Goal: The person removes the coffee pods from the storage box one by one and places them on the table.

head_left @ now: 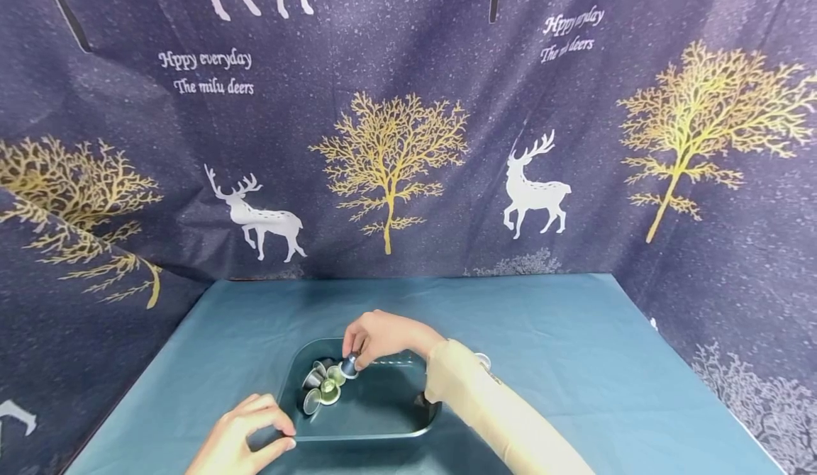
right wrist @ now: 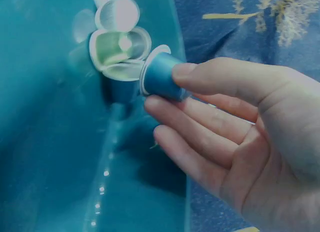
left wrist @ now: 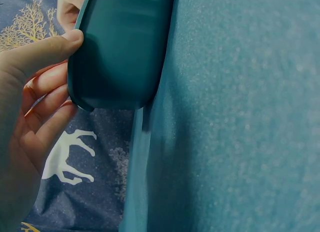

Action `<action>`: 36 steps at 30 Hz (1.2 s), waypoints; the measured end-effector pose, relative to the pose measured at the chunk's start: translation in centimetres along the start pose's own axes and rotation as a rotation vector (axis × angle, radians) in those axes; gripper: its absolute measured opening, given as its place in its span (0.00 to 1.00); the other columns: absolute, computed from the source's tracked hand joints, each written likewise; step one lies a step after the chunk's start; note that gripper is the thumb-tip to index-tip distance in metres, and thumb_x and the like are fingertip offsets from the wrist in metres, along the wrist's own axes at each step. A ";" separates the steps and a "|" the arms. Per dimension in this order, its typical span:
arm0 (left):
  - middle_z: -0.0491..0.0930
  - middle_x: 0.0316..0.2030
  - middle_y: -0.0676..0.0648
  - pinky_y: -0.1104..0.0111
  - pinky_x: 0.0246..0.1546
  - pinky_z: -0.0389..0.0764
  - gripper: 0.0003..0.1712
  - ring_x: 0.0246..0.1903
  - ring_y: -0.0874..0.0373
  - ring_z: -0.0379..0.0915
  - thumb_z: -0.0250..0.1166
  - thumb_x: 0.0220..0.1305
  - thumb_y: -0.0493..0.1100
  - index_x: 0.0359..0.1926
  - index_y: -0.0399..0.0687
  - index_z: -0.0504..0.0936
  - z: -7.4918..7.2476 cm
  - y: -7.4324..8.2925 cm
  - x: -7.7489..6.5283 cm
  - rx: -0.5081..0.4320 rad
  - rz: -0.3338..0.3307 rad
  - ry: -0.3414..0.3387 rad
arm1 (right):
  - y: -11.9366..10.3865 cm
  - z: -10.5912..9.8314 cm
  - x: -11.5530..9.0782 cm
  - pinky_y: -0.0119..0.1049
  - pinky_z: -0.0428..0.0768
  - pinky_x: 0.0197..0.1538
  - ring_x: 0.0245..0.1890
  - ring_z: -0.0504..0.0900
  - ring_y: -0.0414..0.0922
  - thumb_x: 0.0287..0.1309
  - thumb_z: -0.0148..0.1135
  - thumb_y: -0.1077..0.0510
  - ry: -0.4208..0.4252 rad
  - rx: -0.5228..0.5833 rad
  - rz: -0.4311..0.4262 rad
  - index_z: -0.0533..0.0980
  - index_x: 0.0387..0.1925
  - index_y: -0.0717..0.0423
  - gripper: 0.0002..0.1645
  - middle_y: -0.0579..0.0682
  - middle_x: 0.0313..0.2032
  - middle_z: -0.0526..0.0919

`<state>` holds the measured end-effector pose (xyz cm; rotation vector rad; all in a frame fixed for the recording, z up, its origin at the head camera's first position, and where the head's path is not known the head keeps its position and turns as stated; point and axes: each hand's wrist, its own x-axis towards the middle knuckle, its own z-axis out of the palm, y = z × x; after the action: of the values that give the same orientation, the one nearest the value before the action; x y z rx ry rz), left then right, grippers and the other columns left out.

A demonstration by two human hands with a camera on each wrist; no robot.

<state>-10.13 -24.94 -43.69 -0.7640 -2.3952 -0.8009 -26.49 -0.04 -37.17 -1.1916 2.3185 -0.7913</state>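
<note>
Between thumb and fingers, my right hand (head_left: pixel 386 334) pinches a blue coffee capsule (right wrist: pixel 162 75) over the left back part of a dark green tray (head_left: pixel 376 398). Its wide, pale-rimmed end faces the other capsules in the right wrist view. Several coffee capsules cluster in the tray's left end, among them a green capsule (head_left: pixel 329 392) and a capsule with a silvery lid (head_left: pixel 311 401). My left hand (head_left: pixel 244 434) grips the tray's rim at the front left corner. In the left wrist view its thumb (left wrist: pixel 74 36) lies on the rim, with the fingers against the outer side.
A blue-green cloth covers the table (head_left: pixel 562 361). To the right of the tray, partly behind the right sleeve (head_left: pixel 491 404), lies a small round pale object (head_left: pixel 483 359). A dark blue curtain (head_left: pixel 434 57) with deer and trees hangs behind the table.
</note>
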 end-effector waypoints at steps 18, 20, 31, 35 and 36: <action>0.72 0.28 0.73 0.77 0.30 0.68 0.24 0.29 0.72 0.68 0.82 0.39 0.40 0.29 0.74 0.80 0.1 -0.1 -0.1 0.001 0.002 0.009 | -0.1 0.0 -5.0 0.30 0.83 0.43 0.37 0.85 0.36 0.57 0.63 0.69 0.050 0.386 -0.121 0.76 0.61 0.54 0.29 0.55 0.49 0.81; 0.72 0.28 0.73 0.77 0.30 0.68 0.24 0.29 0.72 0.68 0.82 0.38 0.40 0.29 0.74 0.80 0.1 -0.1 -0.1 0.002 -0.002 0.008 | 0.2 0.0 -5.6 0.30 0.83 0.43 0.36 0.84 0.36 0.57 0.63 0.69 0.071 0.411 -0.128 0.76 0.61 0.55 0.28 0.56 0.49 0.82; 0.72 0.28 0.72 0.79 0.31 0.66 0.25 0.29 0.71 0.68 0.82 0.38 0.38 0.30 0.73 0.80 0.3 -0.3 -0.2 -0.040 0.004 0.015 | 1.4 0.6 -8.6 0.34 0.81 0.49 0.39 0.83 0.38 0.55 0.68 0.67 0.320 0.406 -0.130 0.76 0.56 0.60 0.25 0.60 0.46 0.81; 0.73 0.28 0.72 0.79 0.31 0.67 0.24 0.29 0.71 0.68 0.82 0.39 0.39 0.30 0.73 0.80 0.3 -0.3 -0.2 -0.036 0.000 0.013 | 1.6 0.8 -9.2 0.38 0.83 0.48 0.40 0.83 0.38 0.56 0.68 0.66 0.385 0.413 -0.120 0.76 0.56 0.58 0.25 0.61 0.45 0.82; 0.73 0.28 0.72 0.79 0.31 0.67 0.24 0.29 0.71 0.68 0.82 0.39 0.39 0.30 0.73 0.80 0.3 -0.2 -0.2 -0.035 -0.001 0.013 | 1.5 0.8 -9.3 0.38 0.83 0.48 0.41 0.83 0.38 0.56 0.68 0.66 0.399 0.415 -0.115 0.76 0.56 0.58 0.25 0.62 0.46 0.82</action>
<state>-10.23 -24.96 -44.12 -0.7686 -2.3759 -0.8476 -21.83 8.16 -37.86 -1.0557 2.2251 -1.5859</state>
